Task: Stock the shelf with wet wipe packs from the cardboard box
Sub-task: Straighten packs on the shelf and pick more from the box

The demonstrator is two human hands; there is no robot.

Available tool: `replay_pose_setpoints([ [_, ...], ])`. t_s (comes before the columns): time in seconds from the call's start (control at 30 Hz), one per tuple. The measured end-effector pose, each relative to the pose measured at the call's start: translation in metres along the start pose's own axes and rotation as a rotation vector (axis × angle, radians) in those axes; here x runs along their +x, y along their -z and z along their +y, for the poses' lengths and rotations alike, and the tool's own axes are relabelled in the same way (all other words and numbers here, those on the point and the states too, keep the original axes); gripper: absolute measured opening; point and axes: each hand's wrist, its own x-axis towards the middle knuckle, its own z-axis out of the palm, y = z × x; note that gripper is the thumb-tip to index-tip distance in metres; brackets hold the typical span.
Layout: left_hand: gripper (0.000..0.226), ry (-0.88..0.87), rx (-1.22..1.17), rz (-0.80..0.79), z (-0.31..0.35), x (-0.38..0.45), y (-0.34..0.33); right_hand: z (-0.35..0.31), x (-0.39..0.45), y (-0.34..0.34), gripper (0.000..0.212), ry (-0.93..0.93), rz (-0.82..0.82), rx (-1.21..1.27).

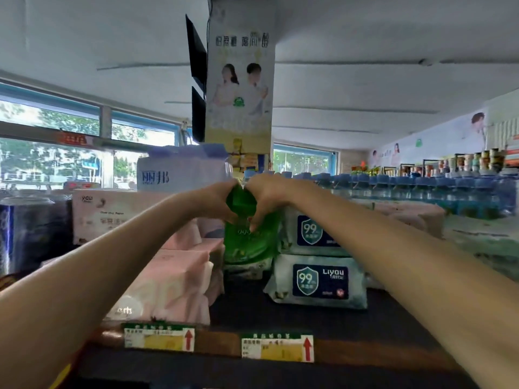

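A green wet wipe pack (247, 237) stands on end at the back of the top shelf (280, 313), on another green pack. My left hand (214, 200) grips its upper left side. My right hand (266, 199) grips its upper right side, fingers curled over the front. To its right lie two stacked pale packs with blue 99 labels, the lower (318, 282) nearer me and the upper (311, 234) partly behind my right forearm. The cardboard box is out of view.
Pink tissue packs (174, 279) fill the shelf's left side, with white tissue boxes (179, 172) and dark rolls (31, 228) behind. Blue-capped bottles (421, 192) line the right. Two price tags (276, 348) sit on the shelf's front edge. A pillar with a poster (240, 80) rises behind.
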Motion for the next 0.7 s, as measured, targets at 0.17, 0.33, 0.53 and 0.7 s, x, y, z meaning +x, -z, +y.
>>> replay_pose_setpoints([
  [0.17,0.052,0.099,0.275,-0.010,-0.007,0.015,-0.004,0.010,0.035,-0.031,0.059,-0.040,-0.114,-0.005],
  [0.33,0.053,0.164,0.329,0.013,-0.026,0.019,-0.001,0.007,0.064,-0.052,0.059,-0.034,-0.186,-0.132],
  [0.53,0.038,0.125,0.356,0.022,-0.026,0.014,-0.002,0.003,0.054,-0.040,0.032,-0.007,0.054,-0.482],
  [0.7,0.025,-0.027,0.271,0.186,-0.005,-0.006,-0.003,0.007,-0.006,-0.022,0.018,0.038,0.264,-0.420],
])
